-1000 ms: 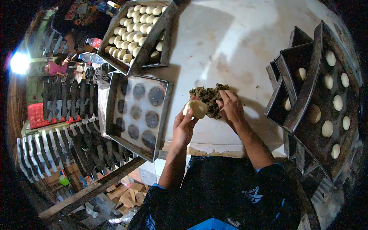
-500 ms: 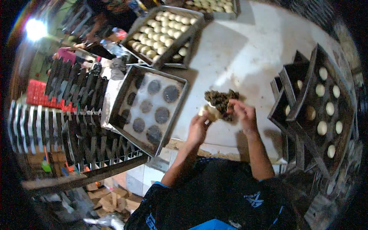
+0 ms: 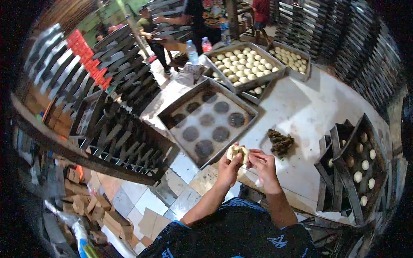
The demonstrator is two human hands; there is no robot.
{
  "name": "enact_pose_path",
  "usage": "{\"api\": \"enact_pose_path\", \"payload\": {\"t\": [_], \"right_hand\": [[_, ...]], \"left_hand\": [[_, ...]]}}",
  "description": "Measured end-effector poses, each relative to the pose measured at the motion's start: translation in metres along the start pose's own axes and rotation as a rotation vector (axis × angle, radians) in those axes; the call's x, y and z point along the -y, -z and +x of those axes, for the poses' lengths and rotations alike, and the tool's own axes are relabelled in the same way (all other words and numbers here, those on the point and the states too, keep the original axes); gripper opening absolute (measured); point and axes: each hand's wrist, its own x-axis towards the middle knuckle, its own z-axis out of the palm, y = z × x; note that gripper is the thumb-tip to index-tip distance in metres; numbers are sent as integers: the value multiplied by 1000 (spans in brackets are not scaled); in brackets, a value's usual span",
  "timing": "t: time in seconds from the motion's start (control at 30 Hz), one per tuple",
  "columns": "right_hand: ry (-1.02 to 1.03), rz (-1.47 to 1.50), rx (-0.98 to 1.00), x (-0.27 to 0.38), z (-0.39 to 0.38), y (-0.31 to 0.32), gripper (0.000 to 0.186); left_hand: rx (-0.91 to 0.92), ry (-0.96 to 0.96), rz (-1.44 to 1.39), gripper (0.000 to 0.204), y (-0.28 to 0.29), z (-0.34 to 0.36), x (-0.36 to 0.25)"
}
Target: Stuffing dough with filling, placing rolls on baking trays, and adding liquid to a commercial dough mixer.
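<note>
A pale piece of dough (image 3: 234,149), cupped open with a dark hollow in its middle, is held up near the table's front edge. My left hand (image 3: 228,173) is closed round its near side, the thumb over the hollow. From the right, the fingers of my right hand (image 3: 264,168) are closed on the dough's edge. A dark greenish-brown clump of filling (image 3: 280,142) lies on the white table, beyond my right hand and apart from it. Left of the hands sits a square metal tray (image 3: 254,112) whose pale bottom carries dark round marks.
Trays of dough balls (image 3: 245,64) stand at the back. Stacked dark trays (image 3: 360,172) with a few dough balls lean at the right. Bottles (image 3: 192,52) stand beyond the marked tray. Racks of trays (image 3: 124,64) fill the left; wood pieces (image 3: 99,210) lie on the floor. People stand far back.
My right hand has come away from the dark filling and onto the dough. The dough now shows a hollow facing up. My view has swung left, shifting the whole scene.
</note>
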Motion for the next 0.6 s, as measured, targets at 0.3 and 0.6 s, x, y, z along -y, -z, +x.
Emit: {"api": "enact_pose_path", "payload": {"t": [0.3, 0.6], "right_hand": [[737, -983, -55, -31, -87, -140, 26], [637, -873, 158, -23, -140, -185, 18]], "left_hand": [[31, -738, 1389, 66, 69, -121, -60], [133, -420, 307, 43, 114, -182, -105]]}}
